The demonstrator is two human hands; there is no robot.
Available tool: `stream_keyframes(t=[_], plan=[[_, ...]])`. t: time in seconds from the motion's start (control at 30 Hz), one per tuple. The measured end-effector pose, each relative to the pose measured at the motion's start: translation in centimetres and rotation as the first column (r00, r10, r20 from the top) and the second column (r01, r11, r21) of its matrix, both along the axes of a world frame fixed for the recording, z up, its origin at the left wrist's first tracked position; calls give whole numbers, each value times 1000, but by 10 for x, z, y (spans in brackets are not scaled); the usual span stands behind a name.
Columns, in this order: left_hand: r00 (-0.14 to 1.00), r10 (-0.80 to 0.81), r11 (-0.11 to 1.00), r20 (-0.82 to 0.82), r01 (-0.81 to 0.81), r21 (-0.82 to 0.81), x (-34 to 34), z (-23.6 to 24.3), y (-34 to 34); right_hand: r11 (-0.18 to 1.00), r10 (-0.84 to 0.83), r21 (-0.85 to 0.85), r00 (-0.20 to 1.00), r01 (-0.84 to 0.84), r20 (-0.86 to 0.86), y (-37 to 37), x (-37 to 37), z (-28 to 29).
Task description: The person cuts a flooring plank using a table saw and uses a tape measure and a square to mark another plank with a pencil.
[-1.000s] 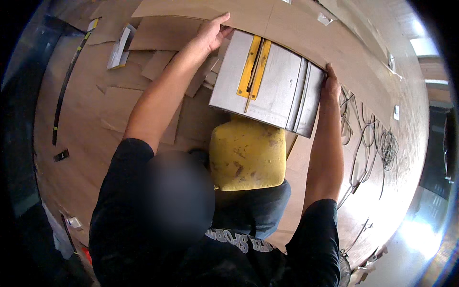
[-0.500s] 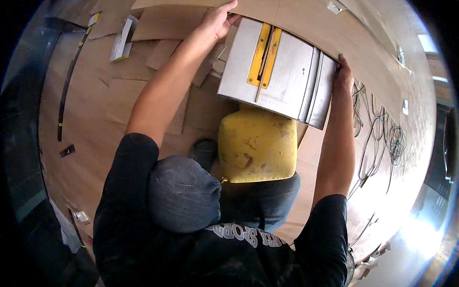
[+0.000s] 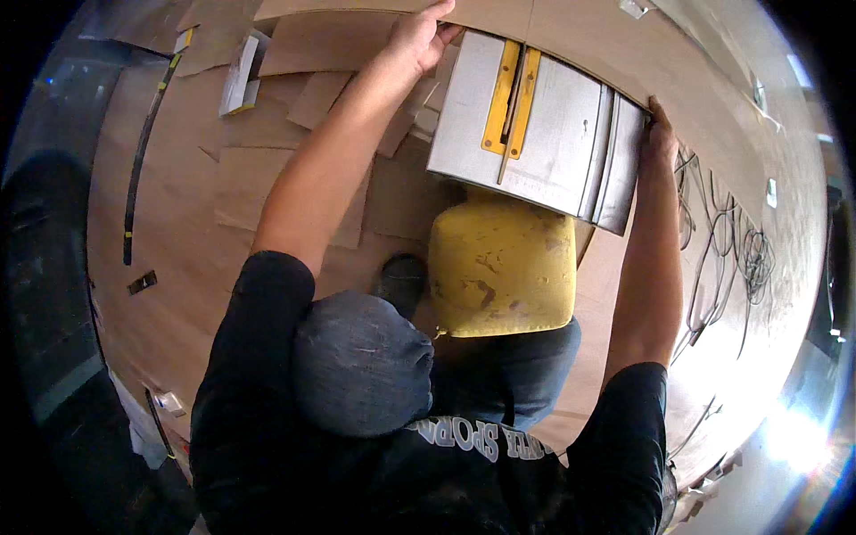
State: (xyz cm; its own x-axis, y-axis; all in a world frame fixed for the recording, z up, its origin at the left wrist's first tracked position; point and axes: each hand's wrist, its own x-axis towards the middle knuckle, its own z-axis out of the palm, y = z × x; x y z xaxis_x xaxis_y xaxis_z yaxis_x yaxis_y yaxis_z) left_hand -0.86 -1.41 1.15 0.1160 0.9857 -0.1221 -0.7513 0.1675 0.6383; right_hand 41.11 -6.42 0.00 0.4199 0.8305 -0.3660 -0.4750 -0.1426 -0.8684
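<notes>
A table saw with a bare metal top (image 3: 557, 125) and a yellow slotted insert (image 3: 526, 102) stands beyond my knees. A thin strip sticks out of the insert's near end. Across the saw's far part lies a wide brown panel (image 3: 580, 40), its near edge running slantwise from upper left to right; a thin dark line crosses it in line with the slot. My left hand (image 3: 426, 37) is closed on the panel's near edge, left of the saw. At the saw's right side my right hand (image 3: 660, 138) is closed on the same edge, its fingers partly hidden. The blade cannot be made out.
A worn yellow cushioned seat (image 3: 504, 267) stands between my legs and the saw. Brown sheets (image 3: 325, 43) cover the floor at the left, with a white bracket-like piece (image 3: 239, 76) and a long black strip (image 3: 143, 160). Tangled cords (image 3: 753, 263) lie at the right.
The whole view has shifted slightly, so everything sits a little farther right. Both hands keep their hold on the panel, and I see no clear movement of it against the saw.
</notes>
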Motion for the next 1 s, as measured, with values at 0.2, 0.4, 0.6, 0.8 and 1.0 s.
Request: stream_keyframes(t=[0.2, 0.4, 0.6, 0.8, 1.0], plan=[[998, 61, 996, -20, -63, -69, -2, -4, -1, 989, -12, -145, 987, 35, 158, -14, -14, 14], [998, 60, 991, -11, -61, -118, -5, -8, -2, 991, 7, -136, 995, 7, 101, -20, -20, 21], [990, 81, 991, -119, -93, -94, 1, 21, -32, 974, -64, -193, 961, 119, 268, -41, -41, 42], [984, 114, 990, -135, -124, -73, -1, 29, -49, 987, -84, -132, 994, 94, 76, -55, -50, 48], [984, 112, 986, -140, -127, -106, -3, 28, -56, 995, -34, -96, 998, 39, 54, -52, -29, 21]])
